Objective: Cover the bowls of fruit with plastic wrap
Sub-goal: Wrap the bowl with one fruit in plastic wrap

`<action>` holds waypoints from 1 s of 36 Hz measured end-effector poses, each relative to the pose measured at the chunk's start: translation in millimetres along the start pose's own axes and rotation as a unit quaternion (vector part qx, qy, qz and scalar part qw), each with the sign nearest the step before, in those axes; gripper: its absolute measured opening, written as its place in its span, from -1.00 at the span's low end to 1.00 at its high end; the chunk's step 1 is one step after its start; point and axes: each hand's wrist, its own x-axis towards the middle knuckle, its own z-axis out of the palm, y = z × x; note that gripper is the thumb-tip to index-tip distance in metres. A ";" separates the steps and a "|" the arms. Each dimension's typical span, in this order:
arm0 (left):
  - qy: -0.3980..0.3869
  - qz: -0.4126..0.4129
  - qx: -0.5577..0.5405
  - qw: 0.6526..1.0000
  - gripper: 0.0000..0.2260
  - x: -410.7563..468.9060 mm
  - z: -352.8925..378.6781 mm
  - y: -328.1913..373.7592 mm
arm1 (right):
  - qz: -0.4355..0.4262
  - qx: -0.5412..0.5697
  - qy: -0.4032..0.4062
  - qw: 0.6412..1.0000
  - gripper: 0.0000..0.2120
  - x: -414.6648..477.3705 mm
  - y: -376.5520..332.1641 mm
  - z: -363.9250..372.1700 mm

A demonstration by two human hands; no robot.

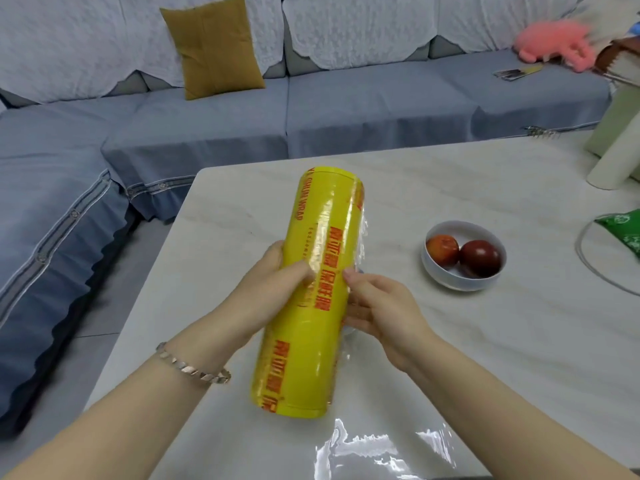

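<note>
Yellow roll of plastic wrap (311, 292), printed with red lettering, is held up over a pale marble-patterned table (450, 188), tilted so that its far end leans away from the person. The left hand (273, 289) grips the roll from the left, fingers behind it and thumb across the front; a metal bracelet (194, 367) circles that wrist. The right hand (381, 310) holds the roll's right side, thumb tip on the front and fingers curled against the edge, where clear film lifts loose.

To the right of the roll, apart from both hands, a white bowl (460, 282) stands on the table with two dark red fruits (479, 258) inside, uncovered. Bare tabletop lies all around the bowl. A loose sheet of clear film (381, 448) lies flat and shiny at the table's near edge, between the forearms.

The table's far left corner is rounded, and its left edge runs back towards the person. Beyond that edge is a strip of grey floor, then a blue-covered sofa (346, 109) that wraps round the left and far sides. A mustard cushion (214, 50) leans on the sofa back, and a pink plush toy (554, 43) lies at its far right. At the table's right edge sit a green packet (623, 230) and a white cylinder (616, 161).
</note>
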 end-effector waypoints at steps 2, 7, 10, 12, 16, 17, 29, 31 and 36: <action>-0.032 0.000 -0.018 0.999 -0.61 -0.1 -2.9 -1.8 | 0.009 0.001 0.022 1.000 -0.65 2.5 1.1 -6.0; -0.096 -0.022 -0.126 0.987 -0.20 8.0 -0.5 -10.5 | 0.052 0.027 0.008 0.998 -0.56 5.4 -1.1 -21.5; -0.132 -0.021 -0.214 0.967 -0.06 11.9 7.3 -17.8 | 0.060 0.059 -0.018 0.996 -0.43 7.0 -3.4 -23.8; -0.123 -0.020 -0.248 0.961 0.00 13.5 11.1 -19.8 | 0.063 0.087 -0.027 0.994 -0.41 9.1 -5.4 -24.8; -0.106 -0.008 -0.251 0.962 0.06 15.0 15.2 -18.6 | 0.079 0.135 -0.015 0.988 -0.52 13.4 -4.3 -26.7; -0.105 -0.007 -0.250 0.963 0.05 14.7 15.7 -18.1 | 0.082 0.143 -0.012 0.986 -0.54 13.8 -2.7 -26.6; 0.040 0.031 -0.170 0.984 -0.06 -4.4 27.3 -21.8 | -0.170 -0.062 0.239 0.954 -0.78 18.2 11.1 -16.9; 0.074 0.060 -0.134 0.986 -0.03 -7.3 28.9 -21.6 | -0.210 -0.105 0.263 0.936 -0.77 22.1 15.8 -20.0; 0.148 0.087 -0.038 0.984 -0.05 -0.3 21.7 -30.5 | -0.249 -0.158 0.297 0.908 -0.69 27.1 14.2 -31.0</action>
